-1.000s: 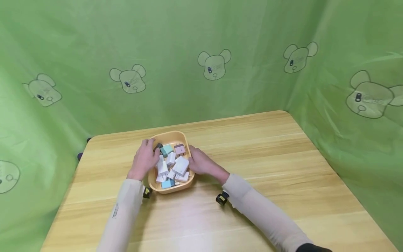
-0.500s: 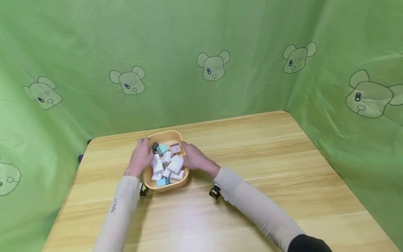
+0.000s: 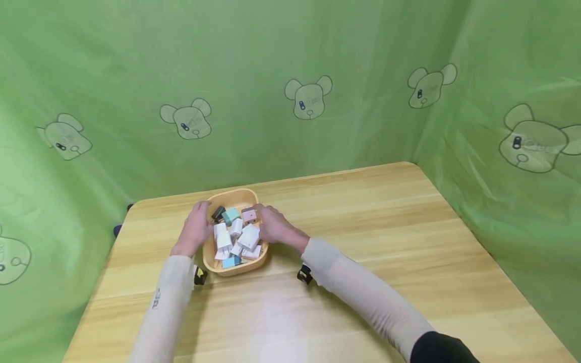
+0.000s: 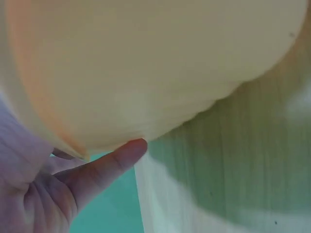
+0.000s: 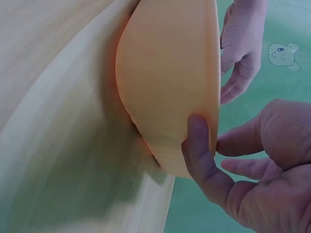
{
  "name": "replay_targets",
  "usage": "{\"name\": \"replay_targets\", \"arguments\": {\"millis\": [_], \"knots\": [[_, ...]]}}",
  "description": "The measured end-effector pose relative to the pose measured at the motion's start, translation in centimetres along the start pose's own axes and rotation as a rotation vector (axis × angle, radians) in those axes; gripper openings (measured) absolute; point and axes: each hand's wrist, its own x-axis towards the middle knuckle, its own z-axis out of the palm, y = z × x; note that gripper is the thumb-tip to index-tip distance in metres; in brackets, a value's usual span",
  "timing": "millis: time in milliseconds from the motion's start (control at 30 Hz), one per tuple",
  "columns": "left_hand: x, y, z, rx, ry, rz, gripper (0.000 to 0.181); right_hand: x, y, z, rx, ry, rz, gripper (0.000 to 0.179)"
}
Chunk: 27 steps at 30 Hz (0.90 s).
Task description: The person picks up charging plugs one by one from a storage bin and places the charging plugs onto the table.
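Observation:
A light orange plastic basket (image 3: pixel 237 271) holds a pile of charger plugs, mostly white ones such as a white charger plug (image 3: pixel 248 237). At the back of the pile lie a black plug (image 3: pixel 218 212), a teal plug (image 3: pixel 230 216) and a pink plug (image 3: pixel 249 215); a blue plug (image 3: pixel 231 262) lies at the front. My left hand (image 3: pixel 195 229) grips the basket's left side, with a finger against the outer wall in the left wrist view. On the right side my right hand (image 5: pixel 262 189) pinches the rim between thumb and fingers. Whether the basket's base touches the table, I cannot tell.
The wood-grain table (image 3: pixel 363 242) extends to the right and in front of the basket. Its back edge runs close behind the basket. Green curtains (image 3: pixel 254 141) with bear-head drawings hang behind the table and along both sides.
Both hands and the basket have moved a little to the left. The hands have kept their hold on the basket's two sides, and the plugs have stayed inside.

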Motion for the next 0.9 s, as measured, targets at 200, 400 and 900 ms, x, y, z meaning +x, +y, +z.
{"name": "replay_targets", "arguments": {"millis": [200,400,900], "knots": [[0.1,-0.9,0.2,-0.015,0.0,-0.025,0.076,0.2,-0.7,0.1,-0.016,0.001,-0.006,0.087],[0.1,-1.3,0.6,-0.058,-0.039,-0.095,0.074,0.4,-1.1,0.3,-0.019,-0.006,0.013,0.081],[0.0,-1.0,1.2,-0.038,-0.038,-0.195,0.078,0.0,-2.0,0.5,-0.546,0.055,-0.249,0.056]]}}
